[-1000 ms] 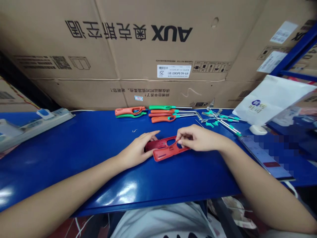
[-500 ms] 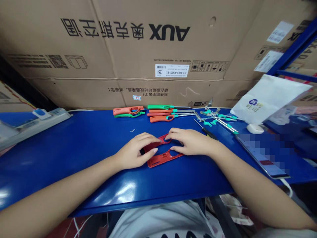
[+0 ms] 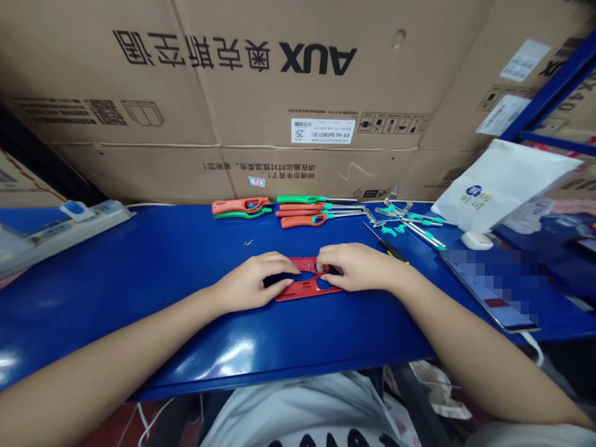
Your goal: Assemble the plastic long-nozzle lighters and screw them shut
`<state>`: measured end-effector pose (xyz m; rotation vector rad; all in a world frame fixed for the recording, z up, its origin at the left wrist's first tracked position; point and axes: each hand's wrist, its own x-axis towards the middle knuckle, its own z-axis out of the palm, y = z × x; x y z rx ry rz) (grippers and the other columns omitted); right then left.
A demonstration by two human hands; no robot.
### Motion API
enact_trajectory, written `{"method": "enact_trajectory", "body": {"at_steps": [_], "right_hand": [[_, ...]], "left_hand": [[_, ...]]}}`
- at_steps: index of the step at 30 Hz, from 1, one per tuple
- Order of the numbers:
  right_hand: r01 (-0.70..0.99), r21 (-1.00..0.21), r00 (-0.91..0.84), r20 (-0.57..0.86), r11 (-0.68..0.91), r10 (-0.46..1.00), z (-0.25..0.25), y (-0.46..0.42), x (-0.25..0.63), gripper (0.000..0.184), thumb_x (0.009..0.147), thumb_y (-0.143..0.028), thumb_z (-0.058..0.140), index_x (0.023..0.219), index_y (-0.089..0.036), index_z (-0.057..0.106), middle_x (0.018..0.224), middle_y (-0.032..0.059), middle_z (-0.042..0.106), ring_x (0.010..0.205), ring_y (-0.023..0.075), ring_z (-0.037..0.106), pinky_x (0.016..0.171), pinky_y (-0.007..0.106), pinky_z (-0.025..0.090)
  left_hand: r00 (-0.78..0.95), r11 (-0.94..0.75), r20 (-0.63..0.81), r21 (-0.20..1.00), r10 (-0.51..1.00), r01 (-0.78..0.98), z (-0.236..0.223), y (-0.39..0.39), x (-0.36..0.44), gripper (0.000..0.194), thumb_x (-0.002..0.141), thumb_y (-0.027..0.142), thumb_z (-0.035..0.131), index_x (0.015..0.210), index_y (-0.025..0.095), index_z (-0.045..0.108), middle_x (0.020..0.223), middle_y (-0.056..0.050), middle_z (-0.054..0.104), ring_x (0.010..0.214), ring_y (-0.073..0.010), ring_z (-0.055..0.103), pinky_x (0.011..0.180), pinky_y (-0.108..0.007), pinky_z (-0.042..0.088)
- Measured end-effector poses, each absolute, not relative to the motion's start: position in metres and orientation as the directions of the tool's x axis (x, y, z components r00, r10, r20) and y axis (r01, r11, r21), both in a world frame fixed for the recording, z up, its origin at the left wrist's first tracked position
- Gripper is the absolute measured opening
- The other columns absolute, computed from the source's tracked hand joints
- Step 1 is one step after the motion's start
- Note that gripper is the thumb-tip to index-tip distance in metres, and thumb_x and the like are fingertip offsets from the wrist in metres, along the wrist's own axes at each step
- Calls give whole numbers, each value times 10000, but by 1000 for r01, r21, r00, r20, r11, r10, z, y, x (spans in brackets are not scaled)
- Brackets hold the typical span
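Note:
Two red lighter casing halves lie inner side up on the blue table, one behind the other. The near half (image 3: pixel 298 290) is largely in sight, while fingers partly cover the far half (image 3: pixel 306 264). My left hand (image 3: pixel 258 280) grips them at their left end, thumb on the near one and fingers over the far one. At the trigger openings, my right hand (image 3: pixel 351 266) has its thumb and curled index finger close together on the two halves. A screwdriver (image 3: pixel 392 248) with a black and yellow handle rests just beyond my right wrist.
Orange and green lighter shells (image 3: pixel 239 206) and assembled lighters (image 3: pixel 302 220) line the back. Metal tubes with teal parts (image 3: pixel 414 226) are heaped behind the screwdriver. Tiny metal pieces (image 3: pixel 249 242) lie left. A phone (image 3: pixel 488 292), white mouse (image 3: pixel 477 240) and power strip (image 3: pixel 65 239) flank the table.
The two red casing halves have come closer together, with the near one shifted away from me. My right thumb and index finger have drawn nearer each other.

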<state>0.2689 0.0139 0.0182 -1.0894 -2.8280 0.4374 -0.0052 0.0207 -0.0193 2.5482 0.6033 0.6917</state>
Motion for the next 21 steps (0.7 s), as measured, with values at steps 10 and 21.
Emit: {"method": "enact_trajectory", "body": {"at_steps": [10, 21], "right_hand": [[663, -263, -735, -51, 701, 676, 22, 14, 268, 78, 921, -242, 614, 931, -188, 669, 968, 33, 671, 790, 150, 575, 641, 249, 331], [644, -323, -729, 16, 694, 684, 23, 17, 270, 149, 923, -328, 641, 1004, -214, 692, 1019, 42, 694, 823, 165, 615, 665, 263, 390]], "left_hand": [[774, -831, 406, 488, 486, 265, -20, 23, -6, 215, 995, 159, 557, 1134, 185, 719, 1083, -84, 746, 1013, -179, 695, 920, -301, 557], [779, -843, 401, 455, 483, 288, -16, 20, -6, 243, 1024, 236, 517, 1171, 188, 703, 1070, -96, 752, 976, -191, 692, 891, -329, 554]]}}
